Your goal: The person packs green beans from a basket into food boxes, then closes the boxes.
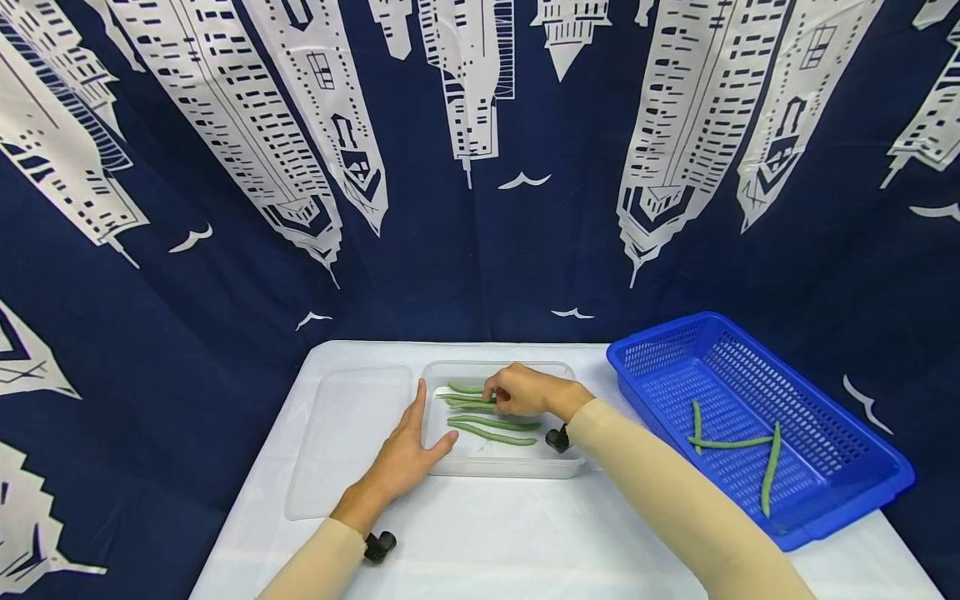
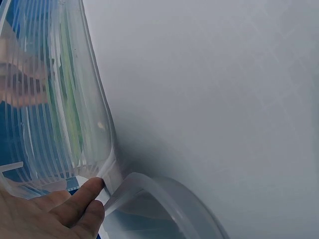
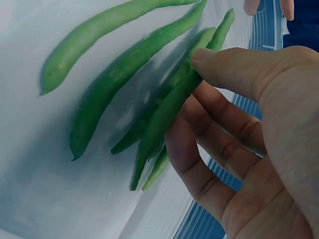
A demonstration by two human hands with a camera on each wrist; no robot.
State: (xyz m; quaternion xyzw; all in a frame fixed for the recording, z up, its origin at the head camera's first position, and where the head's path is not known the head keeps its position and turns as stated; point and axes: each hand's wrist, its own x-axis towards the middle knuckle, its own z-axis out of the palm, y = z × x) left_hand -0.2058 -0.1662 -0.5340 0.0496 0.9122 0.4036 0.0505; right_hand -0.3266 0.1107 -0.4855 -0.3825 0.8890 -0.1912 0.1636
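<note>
A clear plastic container (image 1: 498,365) sits on the white table and holds several green beans (image 1: 491,435). My right hand (image 1: 510,396) reaches into its far half. In the right wrist view my right hand (image 3: 192,94) pinches one green bean (image 3: 164,117), thumb on top and fingers beneath, in a small bunch; two more beans (image 3: 109,82) lie loose beside it. My left hand (image 1: 408,450) lies flat with straight fingers against the container's left wall. The left wrist view shows its fingers (image 2: 75,201) touching the ribbed clear wall (image 2: 60,99).
The container's clear lid (image 1: 352,433) lies flat to the left of the left hand. A blue perforated basket (image 1: 660,346) stands at the right with three green beans (image 1: 770,471) in it. A dark blue patterned cloth hangs behind the table (image 1: 525,533).
</note>
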